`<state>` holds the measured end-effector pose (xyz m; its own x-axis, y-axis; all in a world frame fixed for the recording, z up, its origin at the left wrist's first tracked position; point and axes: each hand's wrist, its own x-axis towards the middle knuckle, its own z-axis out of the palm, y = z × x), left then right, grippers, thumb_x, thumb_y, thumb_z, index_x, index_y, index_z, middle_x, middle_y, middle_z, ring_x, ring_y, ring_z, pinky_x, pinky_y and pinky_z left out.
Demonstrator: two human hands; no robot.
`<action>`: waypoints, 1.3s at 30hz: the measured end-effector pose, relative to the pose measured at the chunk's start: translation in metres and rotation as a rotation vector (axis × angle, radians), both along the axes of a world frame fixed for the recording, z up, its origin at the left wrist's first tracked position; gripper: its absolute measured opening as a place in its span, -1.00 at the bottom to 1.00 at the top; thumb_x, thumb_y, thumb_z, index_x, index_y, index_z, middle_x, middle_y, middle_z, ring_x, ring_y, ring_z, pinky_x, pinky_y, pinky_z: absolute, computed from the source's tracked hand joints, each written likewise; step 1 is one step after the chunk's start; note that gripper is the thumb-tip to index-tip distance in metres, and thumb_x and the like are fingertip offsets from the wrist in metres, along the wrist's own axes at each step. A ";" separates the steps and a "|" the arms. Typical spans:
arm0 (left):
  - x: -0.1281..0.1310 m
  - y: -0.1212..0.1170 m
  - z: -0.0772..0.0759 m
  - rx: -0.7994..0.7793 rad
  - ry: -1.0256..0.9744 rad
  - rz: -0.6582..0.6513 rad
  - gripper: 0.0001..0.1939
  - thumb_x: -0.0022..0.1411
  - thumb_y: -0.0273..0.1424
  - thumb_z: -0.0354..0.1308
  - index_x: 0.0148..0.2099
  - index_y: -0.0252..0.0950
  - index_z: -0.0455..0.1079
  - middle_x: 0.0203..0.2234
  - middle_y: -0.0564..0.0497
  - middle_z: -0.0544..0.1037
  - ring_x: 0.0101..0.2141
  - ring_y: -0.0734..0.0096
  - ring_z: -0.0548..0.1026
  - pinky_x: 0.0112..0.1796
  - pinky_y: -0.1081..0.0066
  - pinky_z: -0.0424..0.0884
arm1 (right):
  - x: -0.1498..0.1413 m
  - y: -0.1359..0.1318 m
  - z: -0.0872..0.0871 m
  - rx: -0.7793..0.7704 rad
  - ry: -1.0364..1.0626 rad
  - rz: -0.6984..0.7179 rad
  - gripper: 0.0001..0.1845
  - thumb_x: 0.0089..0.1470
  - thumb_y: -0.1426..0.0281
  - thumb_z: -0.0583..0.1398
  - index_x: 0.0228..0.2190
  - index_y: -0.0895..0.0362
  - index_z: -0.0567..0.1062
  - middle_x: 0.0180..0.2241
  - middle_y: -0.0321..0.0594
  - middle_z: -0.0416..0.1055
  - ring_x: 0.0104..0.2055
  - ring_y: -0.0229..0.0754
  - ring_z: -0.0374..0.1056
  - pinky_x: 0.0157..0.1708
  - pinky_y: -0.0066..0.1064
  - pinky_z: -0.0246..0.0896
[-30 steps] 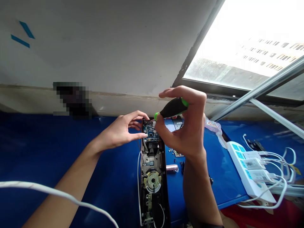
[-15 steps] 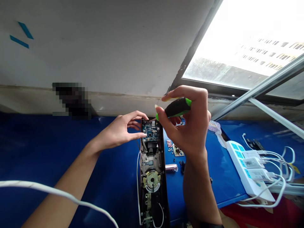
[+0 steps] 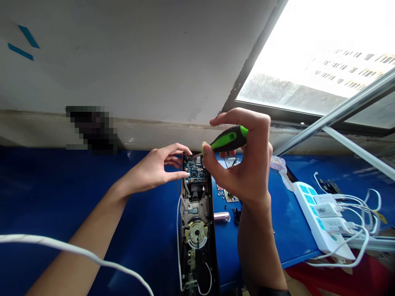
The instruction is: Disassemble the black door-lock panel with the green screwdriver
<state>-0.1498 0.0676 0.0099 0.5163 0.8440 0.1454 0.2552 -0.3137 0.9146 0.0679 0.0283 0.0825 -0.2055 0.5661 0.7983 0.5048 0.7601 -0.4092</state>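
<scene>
My right hand (image 3: 243, 164) is closed around a black and green screwdriver (image 3: 228, 139). Its shaft slants down leftward, and the tip meets the upper left corner of a blue circuit board (image 3: 195, 174). That board sits at the far end of a long, dark, opened electronic device (image 3: 190, 211), which has a round metal part (image 3: 197, 233) lower down. With thumb on the board's left edge and fingers at the casing's far left corner, my left hand (image 3: 162, 166) steadies the device. The screw under the tip, if any, is too small to make out.
Right of the device lie small screws (image 3: 220, 194), another circuit board (image 3: 231, 196) and a pink wrapped cylinder (image 3: 222, 217). A white power strip (image 3: 321, 226) with plugged-in chargers stands at the table's right. A white cable (image 3: 77, 251) crosses the lower left foreground.
The screwdriver's handle has turned in my right hand, so more of its green side shows now. Its tip stays at the board's corner. My left hand keeps its grip.
</scene>
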 end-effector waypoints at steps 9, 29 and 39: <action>0.001 -0.001 0.002 0.013 0.010 -0.005 -0.47 0.19 -0.19 0.44 0.16 -0.12 0.42 0.10 -0.03 0.56 0.00 0.19 0.59 0.15 0.09 0.52 | -0.001 0.001 0.000 -0.004 0.038 0.049 -0.45 0.06 0.52 0.30 0.04 -0.16 0.37 -0.01 -0.30 0.47 -0.41 -0.21 0.40 -0.34 -0.21 0.53; 0.000 0.000 0.001 0.008 0.011 -0.001 -0.46 0.18 -0.18 0.46 0.17 -0.08 0.43 0.09 0.01 0.56 0.01 0.20 0.59 0.15 0.11 0.52 | -0.001 -0.003 0.002 -0.019 0.023 0.048 -0.47 0.09 0.58 0.28 0.01 -0.13 0.36 -0.03 -0.30 0.48 -0.34 -0.19 0.44 -0.33 -0.21 0.54; 0.000 0.000 0.001 0.018 0.012 -0.004 -0.47 0.19 -0.20 0.45 0.17 -0.10 0.43 0.10 0.00 0.57 -0.01 0.22 0.60 0.14 0.13 0.53 | -0.001 -0.009 0.007 -0.091 -0.026 0.015 -0.54 0.16 0.59 0.26 -0.03 -0.11 0.32 -0.01 -0.31 0.47 -0.29 -0.20 0.44 -0.29 -0.20 0.54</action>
<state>-0.1495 0.0678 0.0113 0.5213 0.8392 0.1547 0.2650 -0.3315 0.9055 0.0671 0.0196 0.0896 -0.2345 0.6326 0.7381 0.5050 0.7281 -0.4636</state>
